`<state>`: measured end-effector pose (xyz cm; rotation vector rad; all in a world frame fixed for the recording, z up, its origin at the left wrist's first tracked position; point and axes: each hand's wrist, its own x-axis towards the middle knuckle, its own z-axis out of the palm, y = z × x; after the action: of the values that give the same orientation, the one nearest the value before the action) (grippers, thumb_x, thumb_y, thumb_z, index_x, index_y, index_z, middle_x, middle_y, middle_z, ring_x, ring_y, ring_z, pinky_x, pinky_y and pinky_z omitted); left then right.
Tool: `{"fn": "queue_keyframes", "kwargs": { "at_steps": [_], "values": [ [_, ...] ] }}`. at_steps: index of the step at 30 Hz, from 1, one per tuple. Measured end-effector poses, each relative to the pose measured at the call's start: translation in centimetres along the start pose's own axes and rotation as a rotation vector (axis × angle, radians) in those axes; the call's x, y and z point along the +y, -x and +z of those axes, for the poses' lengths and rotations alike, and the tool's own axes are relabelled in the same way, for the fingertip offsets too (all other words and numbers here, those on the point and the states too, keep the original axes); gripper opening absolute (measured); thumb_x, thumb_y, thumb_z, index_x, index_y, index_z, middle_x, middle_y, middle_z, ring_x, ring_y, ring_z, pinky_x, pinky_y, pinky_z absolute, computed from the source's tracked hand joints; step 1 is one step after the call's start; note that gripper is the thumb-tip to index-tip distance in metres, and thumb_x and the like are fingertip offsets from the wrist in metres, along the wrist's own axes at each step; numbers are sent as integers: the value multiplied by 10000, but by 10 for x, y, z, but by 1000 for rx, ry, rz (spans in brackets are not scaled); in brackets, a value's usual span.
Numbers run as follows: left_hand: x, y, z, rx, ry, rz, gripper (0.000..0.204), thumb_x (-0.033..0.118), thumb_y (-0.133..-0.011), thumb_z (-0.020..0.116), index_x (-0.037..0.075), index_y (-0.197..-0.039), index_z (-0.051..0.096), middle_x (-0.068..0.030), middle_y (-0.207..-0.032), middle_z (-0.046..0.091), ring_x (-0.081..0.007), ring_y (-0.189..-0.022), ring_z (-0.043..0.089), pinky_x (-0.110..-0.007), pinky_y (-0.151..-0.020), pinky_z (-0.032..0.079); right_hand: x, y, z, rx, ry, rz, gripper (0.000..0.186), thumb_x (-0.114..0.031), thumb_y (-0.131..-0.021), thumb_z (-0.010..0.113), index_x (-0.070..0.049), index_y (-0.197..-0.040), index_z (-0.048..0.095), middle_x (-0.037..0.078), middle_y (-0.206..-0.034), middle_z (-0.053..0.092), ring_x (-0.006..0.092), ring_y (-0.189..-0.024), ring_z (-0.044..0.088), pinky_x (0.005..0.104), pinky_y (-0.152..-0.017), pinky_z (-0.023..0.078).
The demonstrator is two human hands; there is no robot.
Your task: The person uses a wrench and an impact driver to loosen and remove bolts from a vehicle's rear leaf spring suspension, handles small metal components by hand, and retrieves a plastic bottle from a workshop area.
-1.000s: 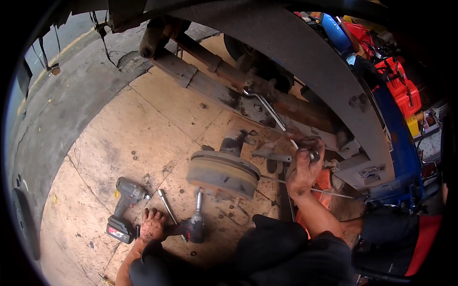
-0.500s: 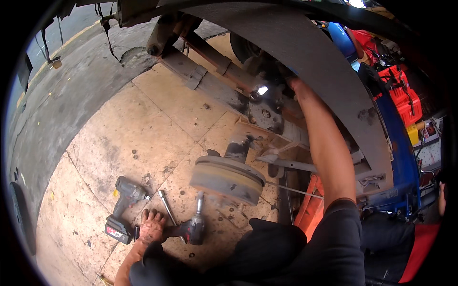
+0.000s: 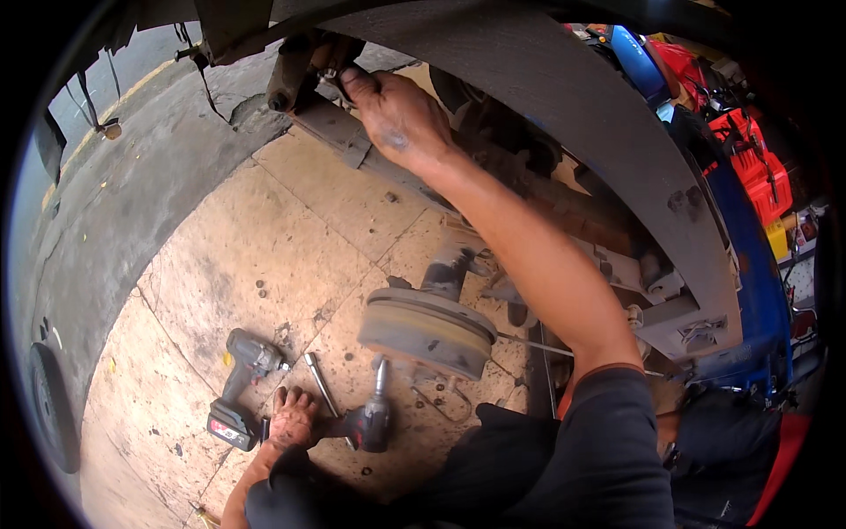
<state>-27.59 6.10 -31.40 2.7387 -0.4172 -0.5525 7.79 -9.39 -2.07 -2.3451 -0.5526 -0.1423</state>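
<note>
Tan floor [image 3: 304, 225] ran beneath the metal beam [image 3: 324, 126]; at its far end the right hand [image 3: 401, 119] curled, grip unclear, while the left hand [image 3: 293, 417] lay palm-down, fingers slightly spread, between two power tools [image 3: 251, 354].

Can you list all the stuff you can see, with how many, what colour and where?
Grey drill: one, grey, floor, lower left
Black drill: one, black, right of the left hand
Metal rod: one, silver, between the drills
Drum: one, grey-brown, middle
Metal beams: at least two, grey and rusty, upper middle
Curved panel: one, grey, upper right
Tyre: one, black, left edge
Boxes: count unclear, red, far right
Floor: one, tan, underneath
Another person: one, black and red clothes, lower right
Left hand: one, smudged, at the black drill's handle
Right hand: one, smudged, by the beams; its grip is unclear
</note>
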Motion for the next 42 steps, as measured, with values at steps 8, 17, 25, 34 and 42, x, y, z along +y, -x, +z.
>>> {"fn": "queue_keyframes", "kwargs": {
  "at_steps": [8, 17, 25, 34, 42],
  "values": [
    [6, -7, 3, 28, -43, 49, 490, 445, -780, 666, 93, -1119, 633, -87, -1106, 573, -299, -1198, 439, -551, -1103, 210, 38, 127, -31, -81, 166, -911, 491, -544, -674, 762, -118, -837, 580, 6, -672, 549, 184, -610, 544, 315, -506, 433],
    [-9, -9, -29, -17, 417, -15, 524, 403, -795, 692, 90, -1210, 624, -138, -1063, 644, -284, -1074, 566, -449, -1006, 362, 78, 200, -83, 533, -602, -97, 286, -253, -924, 642, -55, -1106, 543, 97, -1086, 610, 202, -1030, 589, 370, -873, 499],
    [16, -26, -258, 222, 801, -202, 267, 197, -905, 579, -6, -1065, 647, -65, -788, 651, -120, -611, 541, -269, -582, 460, 97, 200, -117, 559, -887, 413, 334, -266, -952, 589, -70, -1222, 566, 67, -1173, 605, 212, -1038, 576, 376, -937, 480],
    [26, -25, -48, -442, 283, 39, 278, 261, -849, 610, 99, -1064, 680, -192, -936, 682, -368, -903, 648, -432, -815, 504, 107, 196, -116, 531, -883, 433, 297, -230, -981, 539, -17, -1187, 541, 131, -1053, 633, 265, -931, 644, 416, -852, 536],
    [-2, 9, -54, 311, 1177, -486, 298, 163, -878, 595, -15, -1116, 628, -57, -773, 628, -121, -654, 564, -266, -598, 462, 150, 113, -133, 732, -1275, 604, 245, -191, -1014, 461, -24, -1172, 546, 166, -1178, 548, 346, -1057, 568, 488, -866, 534]
  ]
}}
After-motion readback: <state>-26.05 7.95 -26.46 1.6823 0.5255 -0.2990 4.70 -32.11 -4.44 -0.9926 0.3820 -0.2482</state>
